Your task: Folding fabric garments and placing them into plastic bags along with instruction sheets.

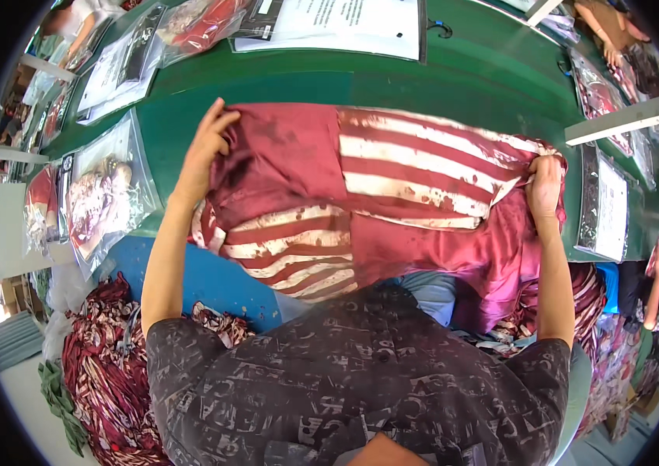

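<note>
Spreading across the middle of the frame between my hands is the red-and-cream striped cloth (291,163), lying on the green surface (493,81). Its upper edge runs almost straight, and beyond it a bare green strip leaves me room up to the plastic-covered sheet (337,27) at the top. On the left of the frame, a narrower patch of green separates my wrist from the clear bag (108,194). Things are tighter on the right: a pale bar (625,118) juts in just above my knuckles, and a packaged sheet (603,206) lies near the cloth's right end. The cloth's lower part comes past the near edge toward my dark patterned shirt (360,373), its lower-right portion sagging in folds.

My left hand (207,147) is at the cloth's upper-left corner, fingers apart and slightly bent, the index pointing up the frame and the others touching the red fabric; I cannot tell whether the thumb pinches from below. My right hand (545,185) is at the upper-right end, fingers curled closed, gripping a bunched edge of the striped part. Both forearms rise from the lower half of the frame, the left slanting inward, the right nearly vertical.
</note>
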The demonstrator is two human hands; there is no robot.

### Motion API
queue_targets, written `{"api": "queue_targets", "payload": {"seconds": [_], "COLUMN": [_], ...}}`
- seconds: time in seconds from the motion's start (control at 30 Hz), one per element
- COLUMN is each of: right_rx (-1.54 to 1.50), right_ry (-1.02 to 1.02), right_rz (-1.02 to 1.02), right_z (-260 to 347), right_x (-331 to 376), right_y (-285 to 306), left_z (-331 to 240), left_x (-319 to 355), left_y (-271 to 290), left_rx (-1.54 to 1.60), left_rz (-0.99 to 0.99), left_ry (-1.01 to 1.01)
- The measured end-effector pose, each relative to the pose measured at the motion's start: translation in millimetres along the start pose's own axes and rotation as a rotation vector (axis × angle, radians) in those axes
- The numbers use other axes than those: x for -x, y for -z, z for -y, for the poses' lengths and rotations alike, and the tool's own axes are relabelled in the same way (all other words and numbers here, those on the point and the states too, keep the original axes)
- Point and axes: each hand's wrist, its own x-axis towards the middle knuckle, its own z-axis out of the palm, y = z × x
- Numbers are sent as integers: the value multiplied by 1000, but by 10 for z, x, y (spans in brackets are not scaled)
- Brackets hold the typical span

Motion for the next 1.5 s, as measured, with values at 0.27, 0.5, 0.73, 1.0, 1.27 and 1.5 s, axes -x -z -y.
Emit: {"api": "queue_targets", "payload": {"seconds": [0.27, 0.5, 0.73, 1.0, 1.27, 1.5], "right_rx": [-313, -758, 185, -56, 5, 137], "right_ry": [-137, -681, -799, -743, -727, -960], "right_rz": [360, 434, 394, 208, -33, 384], "right_z": [-302, -648, -584, -156, -331, -418], "right_x": [30, -62, -91, -55, -494, -503], "right_y": [121, 240, -100, -215, -138, -339], "left_z": [-200, -210, 133, 110, -50, 530], "left_x": [231, -298, -233, -196, -1370, -1333], "left_y": [410, 366, -18, -444, -166, -342], "left_rx": [-380, -192, -580, -816, -906, -1020], "left_rz": [302, -185, -216, -798, -923, -446], "left_ry": [-88, 874, 462, 239, 85, 233]}}
